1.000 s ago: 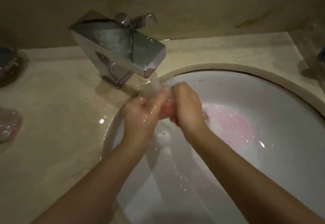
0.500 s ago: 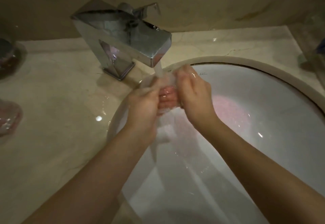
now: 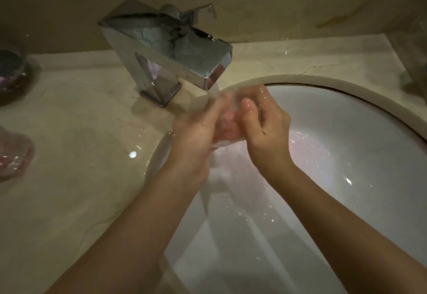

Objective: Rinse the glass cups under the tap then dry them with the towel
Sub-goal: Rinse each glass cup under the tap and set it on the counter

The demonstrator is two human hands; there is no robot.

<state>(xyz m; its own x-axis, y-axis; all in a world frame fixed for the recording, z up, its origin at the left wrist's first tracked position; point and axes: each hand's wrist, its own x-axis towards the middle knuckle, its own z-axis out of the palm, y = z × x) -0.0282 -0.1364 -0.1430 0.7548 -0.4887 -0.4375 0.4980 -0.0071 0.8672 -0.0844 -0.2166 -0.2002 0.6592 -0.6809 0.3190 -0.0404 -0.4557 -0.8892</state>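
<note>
My left hand (image 3: 196, 129) and my right hand (image 3: 265, 122) are both wrapped round one glass cup (image 3: 227, 127), clear with a pinkish tint, which I hold directly below the spout of the chrome tap (image 3: 166, 55). Water from the tap runs onto the cup and over my fingers. My left hand is blurred, but its fingers curl round the cup's side; my right thumb and fingers grip the other side. The cup hangs over the white sink (image 3: 360, 155), below and right of the tap, where wet pink glints show. Left of the tap, on the marble table (image 3: 76, 132), stands another pinkish glass cup (image 3: 13, 152) at the frame's edge, and a dark glass (image 3: 11, 72) behind it.
</note>
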